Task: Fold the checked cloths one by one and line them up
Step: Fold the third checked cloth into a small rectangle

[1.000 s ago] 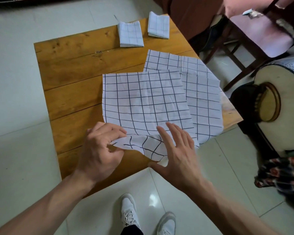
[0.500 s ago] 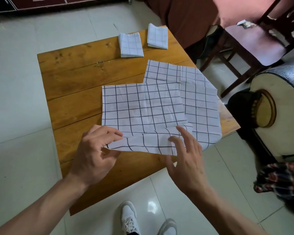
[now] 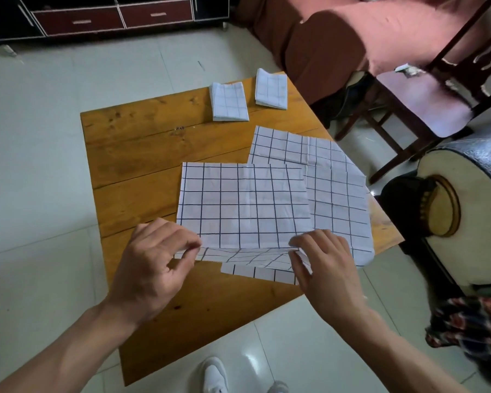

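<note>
A white checked cloth (image 3: 244, 202) lies spread on the wooden table (image 3: 142, 154), its near edge lifted and turned over. My left hand (image 3: 156, 265) pinches that edge at its left corner. My right hand (image 3: 323, 265) pinches the same edge at its right corner. Under this cloth, more checked cloth (image 3: 335, 194) lies flat to the right, reaching the table's right edge. Two folded checked cloths (image 3: 228, 102) (image 3: 271, 89) sit side by side at the table's far edge.
A dark wooden chair (image 3: 425, 106) and a round cream armrest (image 3: 462, 211) stand right of the table. A brown-covered sofa (image 3: 338, 38) and a dark drawer cabinet (image 3: 111, 18) are beyond it. Pale floor tiles surround the table; my white shoe (image 3: 216, 375) shows below.
Both hands have raised the cloth's near edge and carried it away from me over the cloth. My right hand went from spread fingers to pinching the corner. The camera tilted up.
</note>
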`<state>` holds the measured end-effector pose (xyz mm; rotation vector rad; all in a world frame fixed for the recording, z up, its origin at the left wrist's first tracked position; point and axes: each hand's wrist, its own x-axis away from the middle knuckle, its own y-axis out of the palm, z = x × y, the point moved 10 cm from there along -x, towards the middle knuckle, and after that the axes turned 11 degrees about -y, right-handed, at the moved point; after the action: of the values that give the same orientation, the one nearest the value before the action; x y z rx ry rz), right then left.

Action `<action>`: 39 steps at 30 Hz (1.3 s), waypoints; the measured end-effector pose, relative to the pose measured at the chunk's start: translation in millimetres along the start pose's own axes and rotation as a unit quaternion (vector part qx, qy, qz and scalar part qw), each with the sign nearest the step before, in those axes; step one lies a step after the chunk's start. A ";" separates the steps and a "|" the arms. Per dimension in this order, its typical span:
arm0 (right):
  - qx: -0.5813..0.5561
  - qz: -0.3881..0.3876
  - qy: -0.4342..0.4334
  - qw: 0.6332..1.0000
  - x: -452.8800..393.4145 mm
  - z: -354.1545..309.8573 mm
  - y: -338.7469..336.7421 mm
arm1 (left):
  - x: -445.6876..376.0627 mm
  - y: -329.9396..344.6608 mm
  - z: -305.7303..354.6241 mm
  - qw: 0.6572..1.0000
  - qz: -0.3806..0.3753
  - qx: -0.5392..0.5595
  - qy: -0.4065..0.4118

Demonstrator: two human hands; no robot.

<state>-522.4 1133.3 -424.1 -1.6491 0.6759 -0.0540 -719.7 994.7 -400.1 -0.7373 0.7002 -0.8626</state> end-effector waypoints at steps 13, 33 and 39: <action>-0.119 -0.050 0.052 0.990 -58.5 65.3 19.7 | -55.0 8.5 -24.9 0.993 -0.009 0.058 -0.107; -0.139 -0.130 0.005 0.982 -176.7 122.0 114.8 | -154.1 68.6 -110.9 0.976 -0.001 -0.050 -0.212; -0.117 -0.137 0.005 0.984 -192.4 132.6 145.5 | -176.2 93.9 -144.3 0.973 -0.002 -0.057 -0.224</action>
<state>-684.9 1333.3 -520.7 -1.9615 0.4705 -0.1869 -877.3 1146.5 -513.4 -0.9972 0.3450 -0.6302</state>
